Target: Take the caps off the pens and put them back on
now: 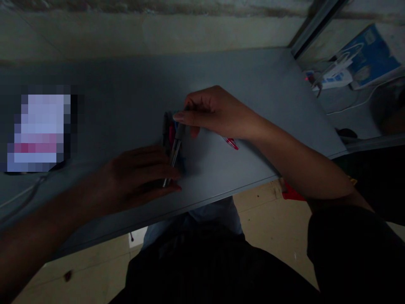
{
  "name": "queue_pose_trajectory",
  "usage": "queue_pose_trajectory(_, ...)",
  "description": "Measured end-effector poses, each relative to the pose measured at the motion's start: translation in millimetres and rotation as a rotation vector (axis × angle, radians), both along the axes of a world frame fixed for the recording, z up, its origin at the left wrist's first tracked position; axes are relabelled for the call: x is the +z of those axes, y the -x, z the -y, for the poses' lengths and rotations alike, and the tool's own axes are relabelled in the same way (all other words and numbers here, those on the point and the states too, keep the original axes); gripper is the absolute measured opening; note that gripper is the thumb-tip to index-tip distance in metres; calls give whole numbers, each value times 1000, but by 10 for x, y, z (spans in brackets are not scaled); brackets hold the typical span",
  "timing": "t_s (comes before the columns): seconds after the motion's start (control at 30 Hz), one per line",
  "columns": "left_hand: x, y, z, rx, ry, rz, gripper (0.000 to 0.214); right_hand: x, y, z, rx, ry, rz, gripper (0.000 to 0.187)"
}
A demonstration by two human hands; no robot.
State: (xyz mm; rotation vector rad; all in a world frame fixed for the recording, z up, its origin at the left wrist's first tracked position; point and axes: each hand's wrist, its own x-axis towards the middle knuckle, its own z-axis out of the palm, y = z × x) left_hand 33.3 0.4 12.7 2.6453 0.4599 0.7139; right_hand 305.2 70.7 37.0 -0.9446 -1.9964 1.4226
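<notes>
A clear-barrelled pen (pixel 175 153) with a dark grey end stands tilted between my two hands above the desk. My right hand (pixel 210 112) pinches its upper, grey end between thumb and fingers. Around the pen's lower end, the thumb and fingers of my left hand (pixel 142 173) are closed; this hand is in shadow and slightly blurred. Just behind the pen are a dark grey looped piece (pixel 165 126), a pink piece (pixel 171 134) and some blue, partly covered by the hands; their kind is unclear. A red-and-clear pen (pixel 231 142) lies on the desk below my right wrist.
The grey desk (pixel 253 76) runs along a wall, its front edge close to my body. A pixelated bright screen (pixel 41 126) is at left, with a cable (pixel 23 194) near it. At right, beyond a metal post, are a white power strip (pixel 337 78) and a blue box (pixel 373 57).
</notes>
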Motion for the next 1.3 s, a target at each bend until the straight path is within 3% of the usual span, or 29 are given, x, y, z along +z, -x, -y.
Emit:
queue_pose_trajectory(0.23,-6,33,-5,3,18,23,12,11,69,55,-43,7,-155,49)
queue_pose_trajectory(0.53,-52,51,25,-1,71,-3,19,39,16,43,1,83,-148,51)
queue_pose_trajectory(1.07,-66,66,30,23,38,11,19,-1,27,35,-14,68,-173,50)
queue_pose_trajectory(1.3,-34,78,38,8,105,24,13,49,34,68,-33,86,-175,49)
